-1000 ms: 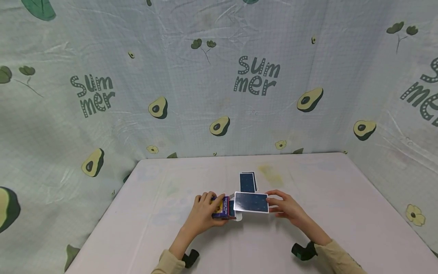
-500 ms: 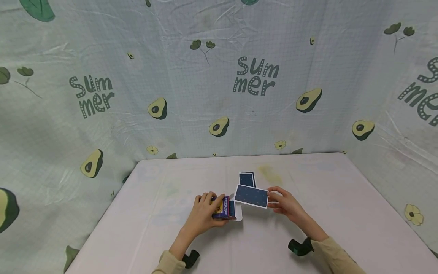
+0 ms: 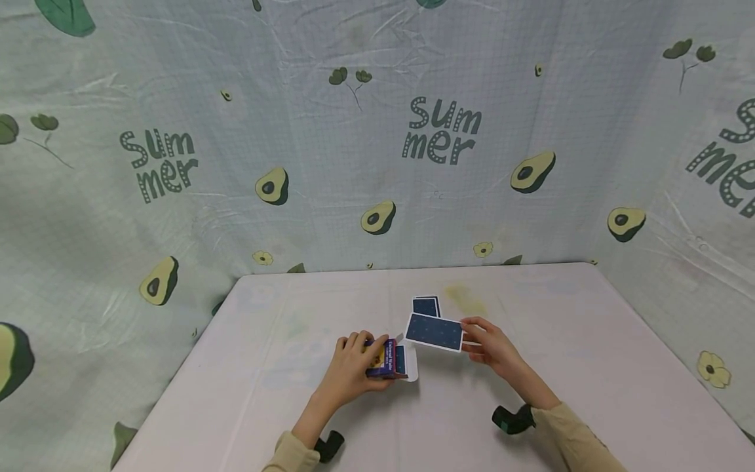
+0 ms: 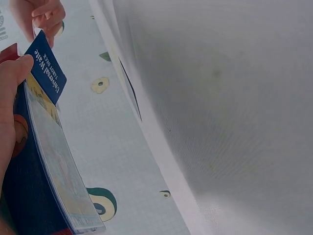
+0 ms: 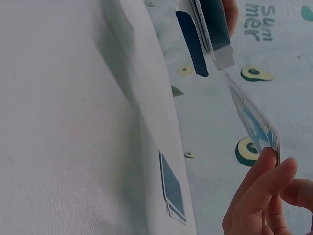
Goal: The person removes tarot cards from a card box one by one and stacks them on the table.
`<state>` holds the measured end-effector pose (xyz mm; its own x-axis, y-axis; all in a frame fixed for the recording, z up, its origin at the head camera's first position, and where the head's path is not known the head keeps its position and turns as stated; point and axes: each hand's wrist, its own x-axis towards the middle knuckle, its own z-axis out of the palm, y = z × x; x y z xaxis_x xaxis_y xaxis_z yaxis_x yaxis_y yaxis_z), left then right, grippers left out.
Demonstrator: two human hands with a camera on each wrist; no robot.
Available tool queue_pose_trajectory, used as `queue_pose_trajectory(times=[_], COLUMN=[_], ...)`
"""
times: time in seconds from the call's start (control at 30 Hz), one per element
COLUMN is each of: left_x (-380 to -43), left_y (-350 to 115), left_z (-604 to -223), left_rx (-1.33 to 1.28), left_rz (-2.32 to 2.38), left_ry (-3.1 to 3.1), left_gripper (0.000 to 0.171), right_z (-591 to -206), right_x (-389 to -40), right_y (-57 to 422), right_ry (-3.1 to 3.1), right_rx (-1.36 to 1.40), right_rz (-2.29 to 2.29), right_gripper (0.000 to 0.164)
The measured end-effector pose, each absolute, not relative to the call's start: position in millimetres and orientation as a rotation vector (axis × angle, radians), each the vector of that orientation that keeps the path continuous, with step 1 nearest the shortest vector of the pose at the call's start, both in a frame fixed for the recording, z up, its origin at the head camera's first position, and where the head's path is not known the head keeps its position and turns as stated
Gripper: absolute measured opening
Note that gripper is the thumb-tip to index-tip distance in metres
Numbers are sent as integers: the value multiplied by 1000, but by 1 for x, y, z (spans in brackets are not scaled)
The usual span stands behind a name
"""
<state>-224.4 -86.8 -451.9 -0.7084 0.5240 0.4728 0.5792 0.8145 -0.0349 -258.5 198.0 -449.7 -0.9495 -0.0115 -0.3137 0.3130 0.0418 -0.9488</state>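
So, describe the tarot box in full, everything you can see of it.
The tarot box looks like thin printed cardboard, blue-purple with a yellow picture. Its open end faces right in the head view, with the flap swung out: blue and lettered "Universal Waite Tarot Deck" outside, white inside. Blue-backed cards show in the opening. The left hand grips it with thumb and fingers, hiding part of the picture. It seems held above the table.

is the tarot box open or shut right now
Open: in the right wrist view, the tarot box has its flap folded out, and card edges show inside.
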Motion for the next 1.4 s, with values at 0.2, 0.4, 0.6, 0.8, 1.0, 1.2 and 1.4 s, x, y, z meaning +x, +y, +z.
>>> queue_pose_trajectory(times=[0.2,0.4,0.6,0.8,1.0,1.2,1.4], left_x=[-224,-225,-225,-226,-225,-226,-226], left_y=[-87,-86,-85,-85,-84,-85,-85], left_z=[-452,-452,-451,-452,-451,-450,-452], left_rx=[-827,-829,-825,-833,-832,-833,-833], left_rz=[-172,-189,-199,-178,-181,-188,-176], left_ry=[-2521,-2523,-2539,-2531,-2541,-2540,-2515], left_gripper=[77,76,76,75,75,75,76], right_z=[-450,-449,-448,-449,-452,-454,-458], right_x=[-263,-266,-271,-275,-278,-281,-285], right_y=[198,198,195,193,192,191,189], right_ry=[2034,1996,2006,1986,1905,1871,1878], right_rx=[331,330,370,408,410,429,441], right_rz=[-2043,-2088,-2097,-2112,-2184,-2216,-2228], right_gripper=[38,40,39,39,40,41,43])
